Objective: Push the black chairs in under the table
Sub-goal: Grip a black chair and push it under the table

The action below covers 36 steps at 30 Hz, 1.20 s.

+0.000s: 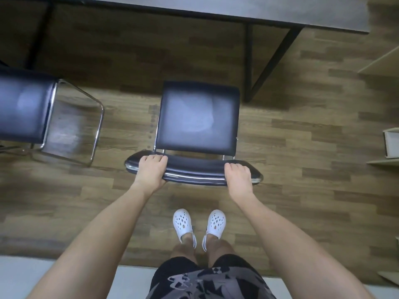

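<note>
Soft indoor light, glare on chair seat (197,117), edges bent, perhaps blurred

The floor (291,147) was laid in brown wood-look planks, lit softly from above. Pale shelves (386,61) were seen at its right edge, and a light strip (32,275) along its near edge.

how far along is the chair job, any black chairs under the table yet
Nothing looks done yet: bare wooden floor shows between both seats and the dark grey table. In hand: the left hand and right hand grip the backrest of the middle black padded chrome-framed chair, ready to push. Left: sliding it under, then the second black chair at the left edge.
</note>
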Motion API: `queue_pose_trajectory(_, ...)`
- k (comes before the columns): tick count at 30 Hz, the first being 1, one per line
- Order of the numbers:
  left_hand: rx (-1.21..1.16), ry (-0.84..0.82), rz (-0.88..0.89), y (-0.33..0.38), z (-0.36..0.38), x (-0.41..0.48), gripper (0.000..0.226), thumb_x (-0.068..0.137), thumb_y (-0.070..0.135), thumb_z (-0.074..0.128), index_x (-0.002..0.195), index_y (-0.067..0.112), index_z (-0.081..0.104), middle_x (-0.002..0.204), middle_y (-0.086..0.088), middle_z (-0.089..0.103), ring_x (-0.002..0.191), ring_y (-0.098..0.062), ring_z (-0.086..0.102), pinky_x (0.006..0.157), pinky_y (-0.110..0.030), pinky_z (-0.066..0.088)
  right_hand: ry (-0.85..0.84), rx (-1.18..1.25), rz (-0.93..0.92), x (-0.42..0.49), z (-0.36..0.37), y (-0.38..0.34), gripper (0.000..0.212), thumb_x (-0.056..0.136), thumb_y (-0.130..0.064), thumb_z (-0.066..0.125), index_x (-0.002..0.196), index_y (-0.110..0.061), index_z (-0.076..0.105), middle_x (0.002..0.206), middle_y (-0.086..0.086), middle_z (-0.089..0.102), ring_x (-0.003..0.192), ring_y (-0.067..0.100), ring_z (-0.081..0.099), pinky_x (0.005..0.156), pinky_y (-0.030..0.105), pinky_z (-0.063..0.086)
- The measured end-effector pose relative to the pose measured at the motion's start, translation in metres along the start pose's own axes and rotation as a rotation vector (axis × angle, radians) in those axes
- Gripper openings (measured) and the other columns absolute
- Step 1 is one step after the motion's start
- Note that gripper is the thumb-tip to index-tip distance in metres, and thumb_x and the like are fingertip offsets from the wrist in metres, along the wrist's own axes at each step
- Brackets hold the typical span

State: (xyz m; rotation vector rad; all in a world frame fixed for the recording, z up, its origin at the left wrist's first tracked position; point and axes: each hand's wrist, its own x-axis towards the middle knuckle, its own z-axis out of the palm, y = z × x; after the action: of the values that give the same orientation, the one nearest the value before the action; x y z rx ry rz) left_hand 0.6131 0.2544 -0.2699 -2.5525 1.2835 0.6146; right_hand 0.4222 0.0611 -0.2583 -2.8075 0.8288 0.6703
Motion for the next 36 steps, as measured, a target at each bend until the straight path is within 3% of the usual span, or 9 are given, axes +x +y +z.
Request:
queue_pose_trajectory(8, 0.020, -0.016, -0.001, -0.004, -0.006, 0.004, 0.054, 0.077, 0.038, 0.068, 0.124, 0.020, 0.046, 0.130, 0.003, 0.053, 0.119, -0.025, 0.047, 0.100, -0.037, 0.030, 0.028, 0.005, 0.038, 0.006, -0.004, -0.004, 0.037, 0.062, 0.015, 0.060, 0.087, -0.011, 0.053, 0.082, 0.008, 0.061, 0.082, 0.031, 0.057, 0.076, 0.037, 0.038)
queue_pose_trajectory(18, 0.029, -0.054, -0.006, -0.003, -0.011, 0.010, 0.053, 0.080, 0.037, 0.067, 0.124, 0.019, 0.042, 0.129, 0.001, 0.053, 0.118, -0.026, 0.046, 0.101, -0.039, 0.028, -0.015, -0.017, 0.029, 0.009, -0.009, -0.003, 0.042, 0.067, 0.011, 0.054, 0.099, -0.015, 0.047, 0.098, 0.003, 0.059, 0.097, 0.028, 0.054, 0.085, 0.034, 0.034)
queue_pose_trajectory(26, 0.034, -0.059, -0.011, -0.004, -0.017, 0.021, 0.053, 0.080, 0.036, 0.068, 0.123, 0.018, 0.043, 0.128, 0.001, 0.053, 0.118, -0.026, 0.047, 0.102, -0.039, 0.029, 0.002, -0.019, 0.012, 0.021, -0.007, 0.004, 0.044, 0.061, 0.013, 0.056, 0.096, -0.012, 0.050, 0.091, 0.006, 0.059, 0.091, 0.030, 0.057, 0.081, 0.036, 0.037)
queue_pose_trajectory(36, 0.011, -0.060, -0.029, -0.005, -0.039, 0.056, 0.057, 0.082, 0.040, 0.068, 0.127, 0.019, 0.042, 0.129, 0.002, 0.052, 0.118, -0.026, 0.046, 0.103, -0.039, 0.027, -0.001, -0.043, 0.000, 0.055, -0.024, 0.017, 0.045, 0.064, 0.008, 0.060, 0.104, -0.013, 0.050, 0.097, 0.004, 0.059, 0.097, 0.029, 0.057, 0.084, 0.035, 0.036)
